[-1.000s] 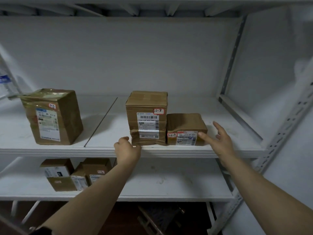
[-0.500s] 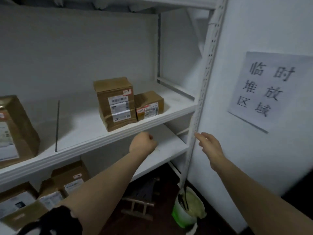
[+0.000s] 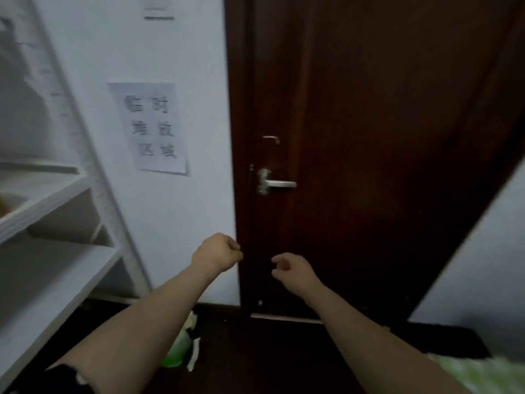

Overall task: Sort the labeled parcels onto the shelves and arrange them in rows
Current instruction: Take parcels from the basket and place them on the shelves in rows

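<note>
The white shelving unit (image 3: pixel 56 194) fills the left edge of the view; only the ends of two shelf boards and a slanted upright show. No parcel is clearly visible. My left hand (image 3: pixel 217 255) is a closed fist with nothing in it, held in front of the wall beside the door frame. My right hand (image 3: pixel 295 270) hangs a little lower in front of the dark door, fingers loosely curled, holding nothing. Both forearms reach forward from the bottom of the frame.
A dark brown door (image 3: pixel 369 137) with a metal lever handle (image 3: pixel 274 183) stands ahead. A paper sign (image 3: pixel 152 127) is taped to the white wall. A green bucket (image 3: pixel 177 348) sits on the dark floor under my left forearm. Something green shows at the bottom right.
My view has swung right, from the shelf with the parcels to the door. Both hands have left the parcels and drawn together, and my right hand has curled.
</note>
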### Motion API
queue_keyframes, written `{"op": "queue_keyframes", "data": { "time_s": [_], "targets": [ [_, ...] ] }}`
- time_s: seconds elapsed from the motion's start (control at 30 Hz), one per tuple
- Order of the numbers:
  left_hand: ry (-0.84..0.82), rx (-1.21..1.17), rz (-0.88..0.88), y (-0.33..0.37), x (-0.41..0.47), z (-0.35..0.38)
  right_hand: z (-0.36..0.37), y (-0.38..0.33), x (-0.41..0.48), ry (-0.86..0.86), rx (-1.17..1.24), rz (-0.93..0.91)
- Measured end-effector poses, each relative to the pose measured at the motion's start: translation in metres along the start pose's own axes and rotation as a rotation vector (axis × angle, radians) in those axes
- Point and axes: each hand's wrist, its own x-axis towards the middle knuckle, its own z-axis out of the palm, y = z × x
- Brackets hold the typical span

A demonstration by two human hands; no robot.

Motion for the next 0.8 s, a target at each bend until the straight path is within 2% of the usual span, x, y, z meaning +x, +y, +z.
{"op": "queue_keyframes", "data": {
  "time_s": [0.2, 0.37, 0.57, 0.8],
  "targets": [
    [-0.312, 0.120, 0.338, 0.176, -0.080, 0.160, -0.170, 0.160, -0.142, 0.284, 0.047, 0.258],
    [-0.471, 0.135, 0.499, 0.283, -0.155, 0.261, -0.258, 0.243, -0.253, 0.577, 0.064, 0.376],
    [-0.571, 0.162, 0.655, 0.383, -0.233, 0.349, -0.330, 0.314, -0.361, 0.962, 0.225, 0.449],
    [-0.687, 0.103, 0.808, 0.491, -0.272, 0.432, -0.400, 0.367, -0.432, 1.320, 0.337, 0.536]
  ]
}}
